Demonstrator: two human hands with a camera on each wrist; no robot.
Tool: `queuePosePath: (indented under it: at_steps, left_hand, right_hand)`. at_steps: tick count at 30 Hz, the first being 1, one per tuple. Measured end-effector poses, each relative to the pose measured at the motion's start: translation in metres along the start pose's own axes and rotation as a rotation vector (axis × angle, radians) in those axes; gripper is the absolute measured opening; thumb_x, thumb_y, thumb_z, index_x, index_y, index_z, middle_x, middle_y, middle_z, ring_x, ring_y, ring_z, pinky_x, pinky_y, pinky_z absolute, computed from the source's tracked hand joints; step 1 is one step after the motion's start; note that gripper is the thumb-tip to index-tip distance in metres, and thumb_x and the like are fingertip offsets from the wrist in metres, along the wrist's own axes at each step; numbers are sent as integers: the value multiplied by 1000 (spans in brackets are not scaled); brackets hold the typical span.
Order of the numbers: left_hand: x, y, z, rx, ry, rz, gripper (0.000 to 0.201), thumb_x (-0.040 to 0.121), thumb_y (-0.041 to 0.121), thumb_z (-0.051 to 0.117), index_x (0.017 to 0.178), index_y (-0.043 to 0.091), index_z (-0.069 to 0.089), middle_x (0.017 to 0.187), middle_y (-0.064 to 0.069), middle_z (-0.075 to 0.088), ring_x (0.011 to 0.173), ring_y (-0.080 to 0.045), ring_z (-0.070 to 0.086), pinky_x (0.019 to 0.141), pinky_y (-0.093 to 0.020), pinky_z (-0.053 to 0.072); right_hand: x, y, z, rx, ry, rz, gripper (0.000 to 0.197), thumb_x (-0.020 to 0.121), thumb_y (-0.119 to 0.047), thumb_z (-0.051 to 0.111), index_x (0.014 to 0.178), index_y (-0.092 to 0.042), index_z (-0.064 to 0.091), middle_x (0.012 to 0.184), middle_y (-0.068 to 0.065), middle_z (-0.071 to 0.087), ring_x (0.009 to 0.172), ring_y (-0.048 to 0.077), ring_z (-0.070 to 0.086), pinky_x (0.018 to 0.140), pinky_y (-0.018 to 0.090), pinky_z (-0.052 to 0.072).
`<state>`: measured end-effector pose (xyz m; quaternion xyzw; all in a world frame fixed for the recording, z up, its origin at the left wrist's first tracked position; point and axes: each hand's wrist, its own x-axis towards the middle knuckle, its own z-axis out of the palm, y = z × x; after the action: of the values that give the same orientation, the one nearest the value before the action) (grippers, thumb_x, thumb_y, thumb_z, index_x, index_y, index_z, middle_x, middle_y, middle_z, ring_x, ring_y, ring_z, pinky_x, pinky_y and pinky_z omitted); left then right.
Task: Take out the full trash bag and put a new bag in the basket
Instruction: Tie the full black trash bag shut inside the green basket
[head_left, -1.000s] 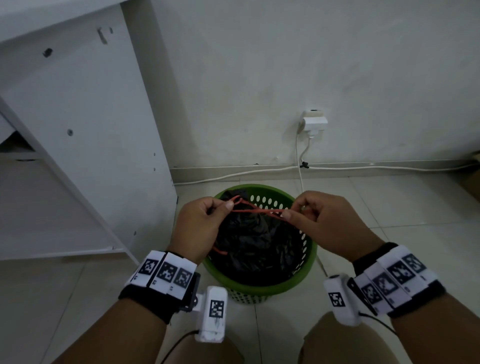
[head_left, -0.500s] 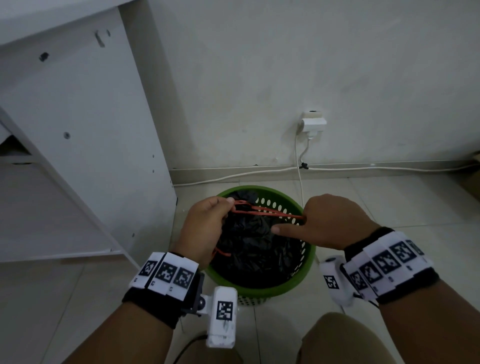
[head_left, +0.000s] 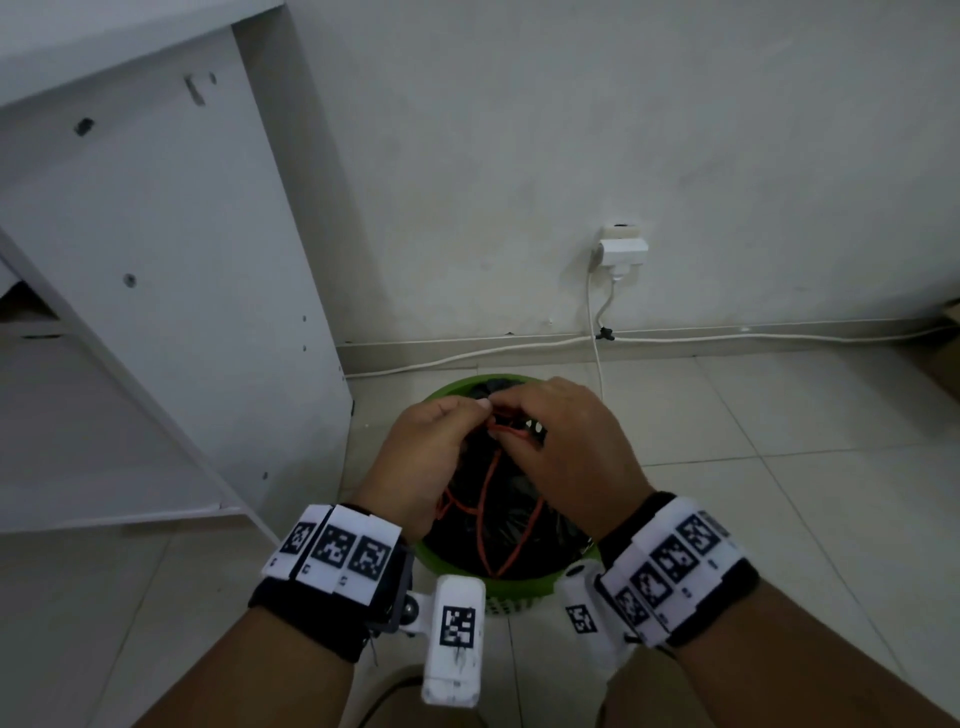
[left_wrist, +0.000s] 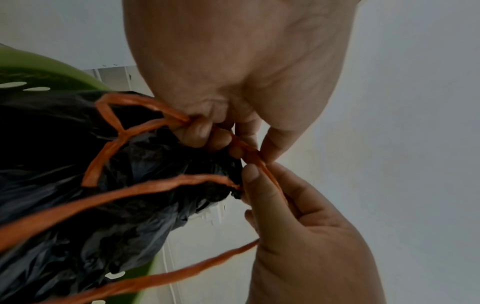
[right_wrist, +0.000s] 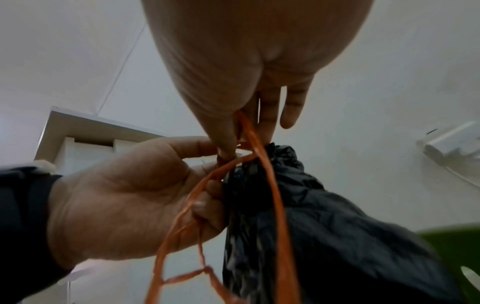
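Observation:
A green perforated basket (head_left: 519, 584) stands on the tiled floor and holds a full black trash bag (head_left: 511, 525) with its mouth gathered. Orange drawstring (head_left: 485, 499) loops hang slack over the bag. My left hand (head_left: 447, 426) and right hand (head_left: 550, 431) meet above the basket's far rim, and both pinch the drawstring. In the left wrist view, left fingers (left_wrist: 200, 131) curl round two strands of the drawstring (left_wrist: 155, 187) while the right thumb and finger pinch another. The right wrist view shows the drawstring (right_wrist: 272, 185) running beside the bag's bunched neck (right_wrist: 272, 156).
A white cabinet side panel (head_left: 182, 312) stands close on the basket's left. On the wall behind is a socket with an adapter (head_left: 623, 249), and a white cable (head_left: 597, 364) drops toward the basket. A cardboard box (head_left: 948, 353) sits at the right edge.
My right hand has moved left to meet the left hand over the basket. The drawstring, stretched taut between the hands earlier, now hangs in slack loops.

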<state>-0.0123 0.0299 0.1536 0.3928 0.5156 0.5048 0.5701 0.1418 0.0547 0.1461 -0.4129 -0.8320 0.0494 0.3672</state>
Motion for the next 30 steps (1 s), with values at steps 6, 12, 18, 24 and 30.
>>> queuePosePath:
  at_steps: [6, 12, 18, 24, 30]
  left_hand:
    - [-2, 0, -5, 187, 3, 163, 24, 97, 19, 62, 83, 4, 73, 63, 6, 71, 60, -8, 67, 62, -22, 53]
    - [6, -2, -9, 459, 82, 351, 15, 92, 29, 69, 84, 22, 80, 83, 3, 78, 83, -16, 73, 84, -46, 58]
    - [14, 6, -13, 747, 115, 536, 9, 89, 31, 72, 86, 26, 78, 85, 10, 69, 83, -5, 64, 76, -17, 46]
    - [17, 17, -22, 930, 74, 624, 13, 89, 35, 71, 82, 25, 76, 77, 9, 63, 75, -1, 58, 63, -9, 36]
    - [19, 14, -41, 857, 0, 498, 15, 86, 33, 75, 77, 24, 67, 67, -2, 63, 60, -12, 57, 60, -27, 45]
  right_hand:
    - [-3, -3, -2, 69, -27, 122, 10, 88, -19, 69, 96, -20, 75, 87, -3, 74, 79, 15, 66, 71, 27, 53]
    - [15, 0, -20, 485, -319, 512, 8, 93, -9, 59, 93, -15, 63, 77, -1, 71, 68, 8, 67, 68, 25, 55]
    - [29, -6, -38, 770, -355, 770, 13, 93, -15, 56, 89, -6, 65, 48, -10, 50, 37, 2, 41, 38, 16, 31]
    - [30, 2, -41, 279, -429, 356, 21, 93, -33, 65, 82, -18, 75, 61, -7, 66, 55, -1, 55, 56, 16, 39]
    - [16, 18, -33, 250, -413, 327, 27, 100, -34, 51, 81, -18, 63, 76, 4, 68, 71, 15, 61, 67, 30, 47]
